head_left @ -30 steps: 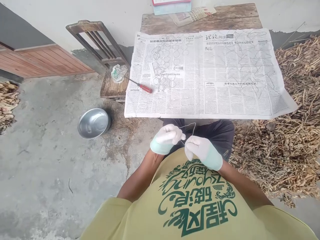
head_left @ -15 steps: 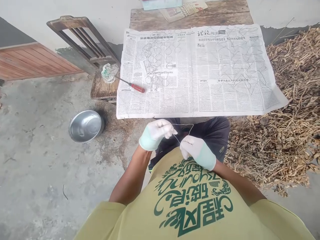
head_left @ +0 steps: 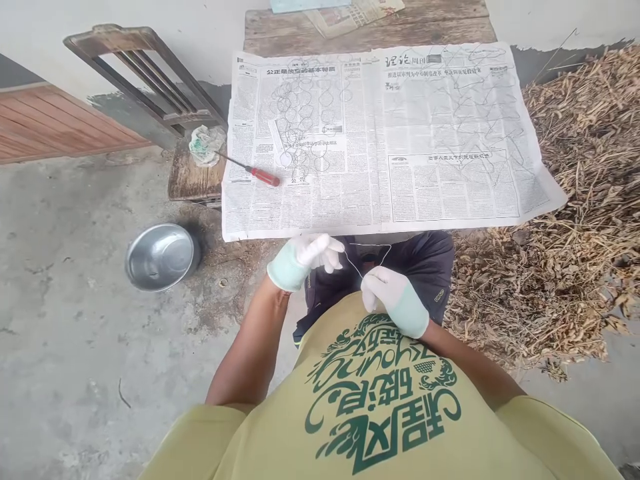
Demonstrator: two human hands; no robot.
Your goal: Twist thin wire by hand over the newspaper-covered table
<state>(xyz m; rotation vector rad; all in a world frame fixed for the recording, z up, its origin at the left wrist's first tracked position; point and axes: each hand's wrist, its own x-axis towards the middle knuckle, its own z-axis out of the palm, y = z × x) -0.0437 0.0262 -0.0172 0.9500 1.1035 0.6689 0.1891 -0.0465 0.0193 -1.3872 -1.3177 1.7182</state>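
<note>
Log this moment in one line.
Right white-gloved hand: pinching thin pale bent wire | left white-gloved hand: by wire, grip unclear | red-handled screwdriver: across left edge of white printed newspaper

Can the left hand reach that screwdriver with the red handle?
Probably yes: the left hand is close to the newspaper, and nothing seems to block its way to the screwdriver. I can't tell whether its fingers touch the bent wire.

old wd tbl w/ newspaper over most of it; screwdriver across newspaper's l. edge, wire loops on its l. half, bent wires on r. half; folded paper & lt-blue item behind it; on flr, metal basin l. of newspaper, dry stalks r.
</note>
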